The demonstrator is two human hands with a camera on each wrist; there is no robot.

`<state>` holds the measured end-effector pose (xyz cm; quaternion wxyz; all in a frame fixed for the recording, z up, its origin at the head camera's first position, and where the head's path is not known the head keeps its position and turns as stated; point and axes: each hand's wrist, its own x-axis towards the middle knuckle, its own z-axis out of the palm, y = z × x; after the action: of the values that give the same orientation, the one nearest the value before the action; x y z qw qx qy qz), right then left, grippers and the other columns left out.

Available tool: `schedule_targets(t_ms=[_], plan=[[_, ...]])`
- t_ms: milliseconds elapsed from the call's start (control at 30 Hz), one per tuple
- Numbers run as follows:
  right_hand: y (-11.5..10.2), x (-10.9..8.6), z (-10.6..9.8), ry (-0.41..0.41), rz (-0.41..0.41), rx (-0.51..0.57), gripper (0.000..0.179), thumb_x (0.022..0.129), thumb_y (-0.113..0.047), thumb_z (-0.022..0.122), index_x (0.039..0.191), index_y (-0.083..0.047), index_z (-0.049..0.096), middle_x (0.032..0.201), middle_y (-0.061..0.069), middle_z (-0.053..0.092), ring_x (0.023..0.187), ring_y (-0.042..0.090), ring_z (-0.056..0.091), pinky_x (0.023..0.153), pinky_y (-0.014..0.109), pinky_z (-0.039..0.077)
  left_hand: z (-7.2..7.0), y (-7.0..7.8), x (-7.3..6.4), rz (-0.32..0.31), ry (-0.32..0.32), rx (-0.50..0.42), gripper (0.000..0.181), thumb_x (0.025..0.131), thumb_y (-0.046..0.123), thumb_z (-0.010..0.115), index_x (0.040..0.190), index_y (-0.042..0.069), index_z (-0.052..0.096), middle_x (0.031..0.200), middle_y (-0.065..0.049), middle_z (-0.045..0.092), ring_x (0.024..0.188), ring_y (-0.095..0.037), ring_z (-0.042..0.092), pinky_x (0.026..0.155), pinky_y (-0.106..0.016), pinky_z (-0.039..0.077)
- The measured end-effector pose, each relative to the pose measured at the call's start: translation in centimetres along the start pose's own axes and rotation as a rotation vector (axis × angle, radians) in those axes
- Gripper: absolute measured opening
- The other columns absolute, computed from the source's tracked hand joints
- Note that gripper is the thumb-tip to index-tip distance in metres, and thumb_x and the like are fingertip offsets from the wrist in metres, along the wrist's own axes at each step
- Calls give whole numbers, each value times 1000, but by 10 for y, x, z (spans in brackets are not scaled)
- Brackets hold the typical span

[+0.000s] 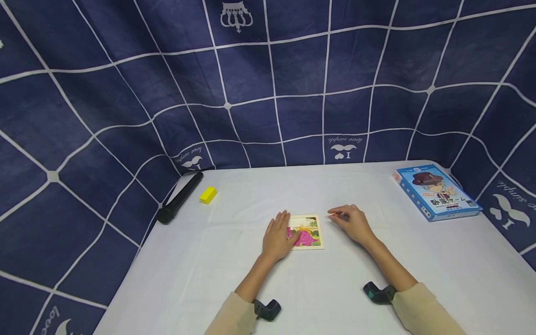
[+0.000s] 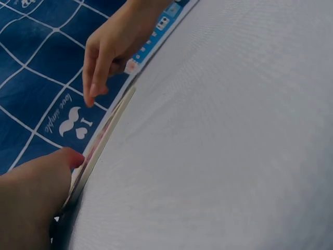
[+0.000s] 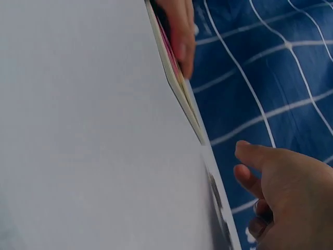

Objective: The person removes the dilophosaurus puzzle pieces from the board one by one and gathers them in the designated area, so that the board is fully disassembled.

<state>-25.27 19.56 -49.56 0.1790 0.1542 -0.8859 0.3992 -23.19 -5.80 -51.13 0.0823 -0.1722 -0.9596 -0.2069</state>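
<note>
A small square picture puzzle (image 1: 321,236) with a pale wooden rim and a pink dinosaur lies on the white table. My left hand (image 1: 278,238) rests along its left side, fingers extended and thumb over the picture. The upper left of the picture looks pale, and the hand covers part of the board. My right hand (image 1: 351,223) hovers just right of the board with bent fingers. At its fingertips the head view shows a tiny pale spot, but in the right wrist view thumb and forefinger (image 3: 248,179) stand apart with nothing clear between them.
A blue illustrated box (image 1: 439,193) lies at the far right of the table. Toward the far left are a yellow block (image 1: 208,195) and a black cylindrical object (image 1: 181,197). Navy grid-patterned cloth (image 1: 301,93) hangs behind and beside the table.
</note>
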Motion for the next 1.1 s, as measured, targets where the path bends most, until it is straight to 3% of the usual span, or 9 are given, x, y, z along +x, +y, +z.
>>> schedule_targets(t_ms=[200,367,567,1100], plan=[[-11,2,21,-74,-27,18,18,78,-18,75,94,-12,73,72,-10,58,68,13,41,60,27,35,2,7,4,-59,1,-25,81,85,59,49,141,2,35,147,-12,31,137,-25,22,112,-42,15],[-16,6,30,-132,-33,-33,23,78,-26,75,97,-14,73,72,-11,57,66,12,39,57,26,34,7,13,6,-82,36,5,88,80,65,52,139,1,37,146,-14,32,136,-28,23,111,-46,15],[-20,8,32,-164,-54,-107,25,77,-29,75,97,-14,73,73,-11,55,70,11,41,57,26,36,10,15,7,-89,57,62,89,78,66,53,139,2,38,146,-13,32,136,-28,24,111,-46,16],[-16,12,30,-205,-122,-107,23,77,-25,76,97,-14,73,74,-9,56,72,12,44,66,32,40,10,15,6,-100,13,112,90,79,69,47,141,6,35,148,-10,29,138,-25,19,112,-44,13]])
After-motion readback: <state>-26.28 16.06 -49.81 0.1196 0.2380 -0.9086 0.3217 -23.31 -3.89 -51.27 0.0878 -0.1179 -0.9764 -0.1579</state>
